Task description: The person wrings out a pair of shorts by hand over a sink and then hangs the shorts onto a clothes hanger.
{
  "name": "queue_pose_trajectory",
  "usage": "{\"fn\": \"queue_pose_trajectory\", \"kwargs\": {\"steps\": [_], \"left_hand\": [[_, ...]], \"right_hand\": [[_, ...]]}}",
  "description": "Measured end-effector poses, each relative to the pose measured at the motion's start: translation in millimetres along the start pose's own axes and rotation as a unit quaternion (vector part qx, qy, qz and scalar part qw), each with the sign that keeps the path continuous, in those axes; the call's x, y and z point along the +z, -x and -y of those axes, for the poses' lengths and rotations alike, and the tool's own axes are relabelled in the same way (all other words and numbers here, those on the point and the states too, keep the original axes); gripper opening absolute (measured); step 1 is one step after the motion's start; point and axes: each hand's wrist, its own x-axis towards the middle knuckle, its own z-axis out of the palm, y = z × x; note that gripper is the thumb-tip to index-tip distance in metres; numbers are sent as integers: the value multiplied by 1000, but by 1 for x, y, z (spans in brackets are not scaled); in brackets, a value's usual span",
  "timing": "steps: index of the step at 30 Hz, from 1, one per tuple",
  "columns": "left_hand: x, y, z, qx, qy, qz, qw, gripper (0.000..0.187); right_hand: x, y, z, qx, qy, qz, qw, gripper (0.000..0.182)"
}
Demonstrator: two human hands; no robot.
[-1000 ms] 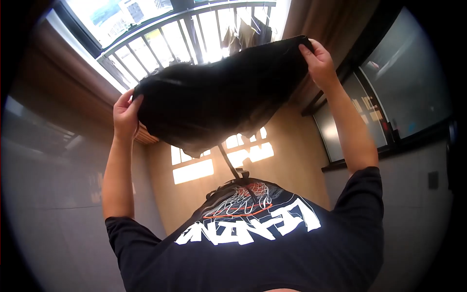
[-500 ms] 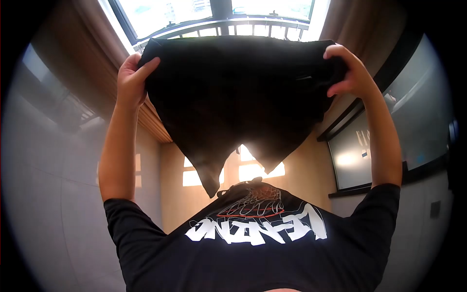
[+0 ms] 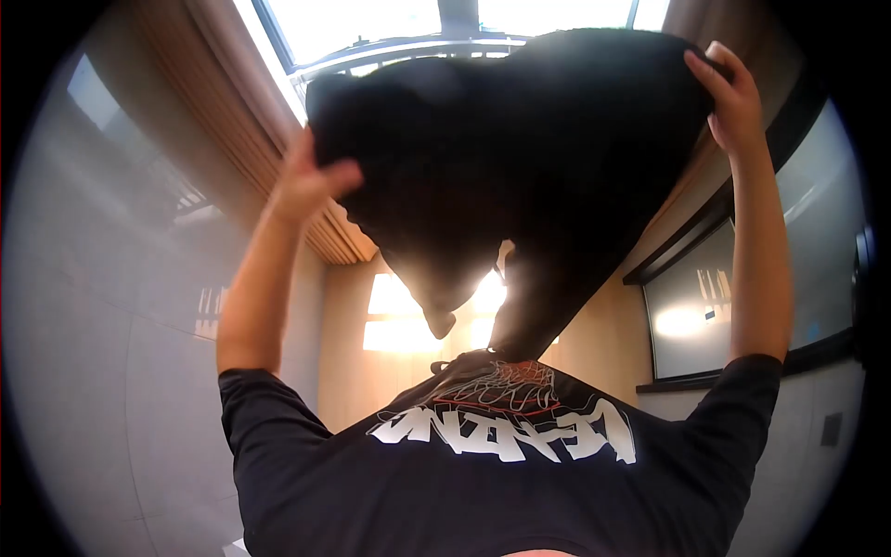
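The black garment (image 3: 529, 139) spreads between the two hands, out in front of the shirt (image 3: 492, 501), with the window (image 3: 557, 14) behind it. Its upper edge runs from side to side, higher at the right; two legs hang toward the shirt. The right hand (image 3: 736, 102) pinches the top corner, thumb on the near face. The left hand (image 3: 311, 181) touches the opposite side, below its corner; blur hides whether it grips.

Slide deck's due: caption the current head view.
Left hand and right hand hold a dark garment before a bright window.
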Motion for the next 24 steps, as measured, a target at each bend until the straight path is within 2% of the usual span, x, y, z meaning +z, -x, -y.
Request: {"fn": "queue_pose_trajectory", "kwargs": {"steps": [1, 2, 3, 4, 5, 6, 8, 9, 10, 12, 13, 14, 15, 16, 18, 19, 22, 24], "left_hand": [[2, 28, 58, -40, -106, 105, 988, 94], [35, 52, 89, -143, -123, 147, 971, 87], [68, 75, 120, -241, -148, 192, 940, 80], [78, 89, 167, -287, -125, 160, 936, 57], [103, 81, 174, -254, -12, 120, 960, 40], [107, 81, 187, -245, -6, 102, 964, 39], [113, 82, 205, -165, 122, 32, 978, 45], [107, 90, 224, -123, 60, 38, 990, 53], [117, 93, 241, -61, -62, 4, 996, 60], [144, 96, 274, -171, -212, -28, 962, 61], [150, 97, 312, -169, -139, -42, 975, 51], [159, 88, 322, -239, 9, -73, 968, 39], [165, 85, 330, -214, 116, -86, 966, 37], [173, 76, 318, -188, 222, -99, 952, 35], [175, 54, 261, -120, 322, -83, 935, 36], [174, 43, 249, -127, 361, -67, 922, 36], [176, 19, 255, -182, 345, -66, 918, 32], [171, 17, 263, -188, 417, -89, 885, 25]], "right_hand": [[7, -12, 10, 15, -38, -38, 998, 29], [23, -18, 22, 4, 18, -36, 999, 29], [39, -23, 43, -18, 187, -8, 982, 19], [55, -28, 63, -48, 349, 12, 936, 33], [57, -28, 61, -7, 366, 27, 930, 26], [63, -29, 60, -15, 343, 40, 938, 23], [71, -29, 70, 99, 296, -15, 950, 18], [73, -36, 68, 80, 257, -26, 963, 17], [73, -42, 61, 62, 215, -44, 974, 16], [72, -59, 56, 44, 149, -60, 986, 14], [70, -69, 57, 41, 128, -59, 989, 12], [65, -77, 60, 38, 108, -58, 992, 11], [59, -84, 62, 47, 97, -31, 994, 6], [55, -85, 66, 58, 96, -54, 992, 5], [49, -85, 74, 78, 89, -95, 988, 3], [46, -86, 74, 81, 70, -110, 988, 3], [39, -76, 71, 98, 3, -139, 985, 6], [33, -67, 74, 104, -38, -137, 984, 9]]}}
